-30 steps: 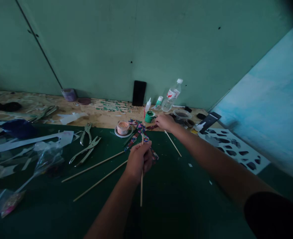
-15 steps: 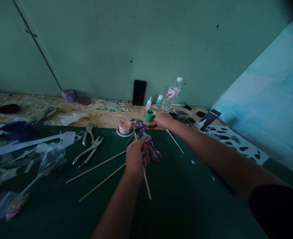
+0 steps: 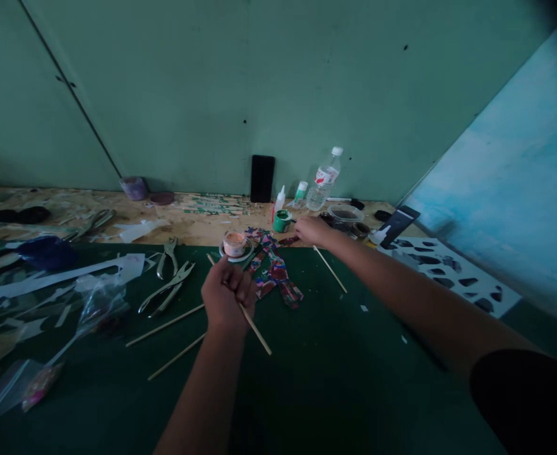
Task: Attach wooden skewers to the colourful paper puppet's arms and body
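My left hand (image 3: 228, 292) is closed around a thin wooden stick (image 3: 258, 332) that slants down to the right over the green tabletop. Beyond it lies a multicoloured patchwork cut-out (image 3: 278, 273) with dark red, blue and green patches. A small jar of peach-coloured paint (image 3: 234, 244) stands on a lid at the cut-out's left. Further off, my right hand (image 3: 311, 230) has its fingers bent together beside a small green paint jar (image 3: 281, 220). A short dark end shows between those fingers and the jar; what it belongs to is too small to make out.
Two more sticks (image 3: 174, 323) lie left of my left hand, another (image 3: 330, 270) to the right. Hole-punch pliers (image 3: 167, 294), plastic bags (image 3: 101, 297) and paper scraps cover the left. Along the wall stand a phone (image 3: 262, 179), a glue bottle (image 3: 280, 199) and a water bottle (image 3: 324, 180).
My left hand has moved left, away from the cut-out, and its stick now slants more. My right hand stays by the green jar. The camera view has shifted slightly.
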Demonstrator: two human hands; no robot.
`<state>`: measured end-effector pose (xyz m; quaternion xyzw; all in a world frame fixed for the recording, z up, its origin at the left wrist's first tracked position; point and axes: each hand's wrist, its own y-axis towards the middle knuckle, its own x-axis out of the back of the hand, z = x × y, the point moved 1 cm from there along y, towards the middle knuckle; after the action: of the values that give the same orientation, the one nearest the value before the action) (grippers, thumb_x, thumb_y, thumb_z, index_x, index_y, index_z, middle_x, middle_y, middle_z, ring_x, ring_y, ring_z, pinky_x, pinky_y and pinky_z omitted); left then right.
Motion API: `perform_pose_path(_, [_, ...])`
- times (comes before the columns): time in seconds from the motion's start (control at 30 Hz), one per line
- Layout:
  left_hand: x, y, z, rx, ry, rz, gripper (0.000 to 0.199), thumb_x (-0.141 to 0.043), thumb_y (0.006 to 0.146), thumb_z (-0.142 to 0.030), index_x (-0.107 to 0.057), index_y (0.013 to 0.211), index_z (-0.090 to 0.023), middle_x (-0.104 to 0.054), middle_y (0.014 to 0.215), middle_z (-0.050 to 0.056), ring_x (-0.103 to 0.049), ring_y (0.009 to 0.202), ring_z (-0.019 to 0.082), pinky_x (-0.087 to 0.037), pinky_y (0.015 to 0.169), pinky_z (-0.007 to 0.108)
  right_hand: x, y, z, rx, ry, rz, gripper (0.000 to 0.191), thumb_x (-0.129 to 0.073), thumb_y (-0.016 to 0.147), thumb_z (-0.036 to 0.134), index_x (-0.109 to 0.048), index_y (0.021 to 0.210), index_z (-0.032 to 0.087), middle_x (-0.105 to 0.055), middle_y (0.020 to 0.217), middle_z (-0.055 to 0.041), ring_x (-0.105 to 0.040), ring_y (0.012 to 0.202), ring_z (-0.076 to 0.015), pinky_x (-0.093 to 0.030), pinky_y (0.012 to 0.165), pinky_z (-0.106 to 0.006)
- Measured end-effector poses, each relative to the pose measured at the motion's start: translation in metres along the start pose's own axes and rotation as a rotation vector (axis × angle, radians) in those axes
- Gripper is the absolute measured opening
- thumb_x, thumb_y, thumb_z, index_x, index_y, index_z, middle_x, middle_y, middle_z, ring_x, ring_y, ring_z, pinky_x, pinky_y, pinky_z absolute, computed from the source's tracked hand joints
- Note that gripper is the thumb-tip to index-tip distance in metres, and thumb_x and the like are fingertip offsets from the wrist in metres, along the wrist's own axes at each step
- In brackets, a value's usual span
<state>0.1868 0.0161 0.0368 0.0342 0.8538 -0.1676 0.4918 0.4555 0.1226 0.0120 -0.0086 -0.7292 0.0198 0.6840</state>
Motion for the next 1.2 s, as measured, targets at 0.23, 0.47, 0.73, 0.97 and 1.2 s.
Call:
perform_pose_path(0.23, [0.012, 0.009, -0.02, -0.069, -0.101, -0.055, 0.035, -0.052, 0.078, -0.024, -0.028, 0.053, -0.019, -0.024, 0.043, -0.006, -0.023, 0.032, 0.008, -0.011, 0.033, 0.023, -0.005, -0.003, -0.005, 0.055, 0.02, 0.013, 0.024, -0.057, 0.09, 0.031, -0.061, 0.104, 0.013, -0.063, 0.103, -0.0086, -0.061, 0.089, -0.019, -0.051, 0.078, -0.036])
perform_pose_path(0.47, [0.019, 0.015, -0.025, -0.097, -0.078, -0.073, 0.035, -0.05, 0.078, -0.024, -0.026, 0.054, -0.02, -0.025, 0.042, -0.007, -0.025, 0.031, 0.008, -0.013, 0.032, 0.023, 0.014, -0.015, 0.006, 0.104, 0.223, -0.082, 0.017, -0.057, 0.07, 0.001, -0.058, 0.078, 0.016, -0.058, 0.071, -0.0054, -0.054, 0.075, -0.0197, -0.034, 0.067, -0.031])
perform_pose_path(0.73, [0.005, 0.006, -0.003, 0.072, 0.431, 0.151, 0.032, -0.061, 0.077, -0.031, -0.038, 0.059, -0.019, -0.031, 0.042, -0.01, -0.022, 0.027, 0.004, -0.012, 0.026, 0.017, 0.026, -0.094, 0.051, 0.008, 0.616, -0.364, 0.012, -0.048, 0.087, 0.025, -0.038, 0.082, 0.022, -0.062, 0.083, -0.0049, -0.06, 0.074, -0.017, -0.043, 0.063, -0.029])
perform_pose_path(0.97, [-0.007, -0.018, 0.03, 0.187, 0.651, 0.294, 0.026, -0.078, 0.067, -0.033, -0.061, 0.069, -0.013, -0.05, 0.045, -0.005, -0.029, 0.025, 0.002, -0.017, 0.025, 0.014, 0.011, -0.169, 0.105, 0.04, 1.782, -0.483, 0.034, -0.07, 0.075, 0.028, -0.037, 0.073, 0.023, -0.067, 0.082, 0.0013, -0.064, 0.076, -0.0134, -0.052, 0.072, -0.03])
perform_pose_path(1.2, [-0.011, -0.02, 0.027, 0.011, 0.857, 0.225, 0.023, -0.077, 0.068, -0.033, -0.069, 0.077, -0.013, -0.06, 0.054, 0.0, -0.035, 0.027, 0.002, -0.018, 0.027, 0.014, 0.019, -0.164, 0.098, 0.042, 1.824, -0.479, 0.035, -0.072, 0.073, 0.026, -0.037, 0.071, 0.023, -0.068, 0.079, 0.0006, -0.065, 0.072, -0.0142, -0.055, 0.064, -0.03])
